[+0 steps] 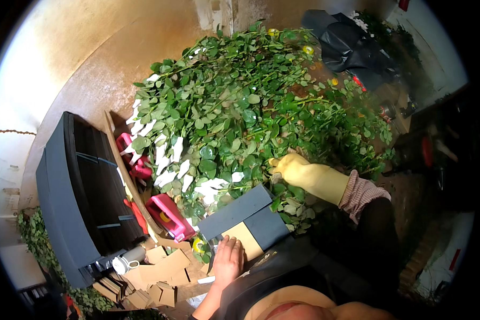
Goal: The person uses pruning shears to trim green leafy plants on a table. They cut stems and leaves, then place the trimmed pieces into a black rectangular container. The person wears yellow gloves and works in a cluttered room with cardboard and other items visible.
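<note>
My bare left hand (229, 257) lies over a brown cardboard piece (244, 241) at the near edge of a folded sheet of dark grey corrugated card (237, 212). Its fingers are close together on top, and the thumb is hidden. A yellow rubber glove covers my right hand (291, 166), which reaches into cut leafy stems (240, 120), apparently roses. The gloved fingers curl among the leaves, and whether a stem is in them is not visible. White flower-head sleeves (178, 150) cover the heads at the pile's left side. More leaves stick out at the right end of the grey card.
Pink plastic holders (169, 216) stand beside a wooden board (130, 176). Left of it is a rack of grey card sheets (64, 192). A white-lidded bottle (127, 261) and cardboard pieces (162, 270) lie near left. Black plastic sheeting (348, 44) lies far right, by yellow tape rolls (308, 50).
</note>
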`<state>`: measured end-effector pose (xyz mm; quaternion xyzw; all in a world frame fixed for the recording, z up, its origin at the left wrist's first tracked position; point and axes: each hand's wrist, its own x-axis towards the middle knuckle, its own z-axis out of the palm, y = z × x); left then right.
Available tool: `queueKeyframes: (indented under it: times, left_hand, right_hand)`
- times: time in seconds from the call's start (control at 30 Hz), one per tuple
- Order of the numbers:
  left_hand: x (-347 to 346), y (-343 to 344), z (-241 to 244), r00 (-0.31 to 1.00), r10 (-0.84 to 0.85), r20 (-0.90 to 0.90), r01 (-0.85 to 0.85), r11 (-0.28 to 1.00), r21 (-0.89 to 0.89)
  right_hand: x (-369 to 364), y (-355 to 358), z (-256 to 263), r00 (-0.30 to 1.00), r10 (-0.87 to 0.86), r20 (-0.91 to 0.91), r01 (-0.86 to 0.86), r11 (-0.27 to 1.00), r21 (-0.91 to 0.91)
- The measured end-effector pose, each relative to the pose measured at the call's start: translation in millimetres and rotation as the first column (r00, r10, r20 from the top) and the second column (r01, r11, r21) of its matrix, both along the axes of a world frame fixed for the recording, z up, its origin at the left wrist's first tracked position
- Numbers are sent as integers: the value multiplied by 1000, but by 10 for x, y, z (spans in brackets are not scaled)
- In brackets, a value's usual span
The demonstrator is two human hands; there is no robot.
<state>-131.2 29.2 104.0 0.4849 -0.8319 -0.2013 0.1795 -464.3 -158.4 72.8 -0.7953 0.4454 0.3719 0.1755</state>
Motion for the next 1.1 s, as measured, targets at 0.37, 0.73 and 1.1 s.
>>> queueKeyframes:
  times: [0.37,0.73,1.1]
  left_hand:
    - [31,23,-33,1000,-7,27,7,1000,16]
    - [32,53,-79,1000,-5,8,5,1000,0]
    - [29,74,-8,999,-34,-28,32,998,-61]
  right_hand:
    - [641,-1148,537,943,50,330,48,958,-281]
    - [963,-1713,-328,998,-24,53,45,904,-426]
    - [612,-1018,931,312,387,868,571,654,-497]
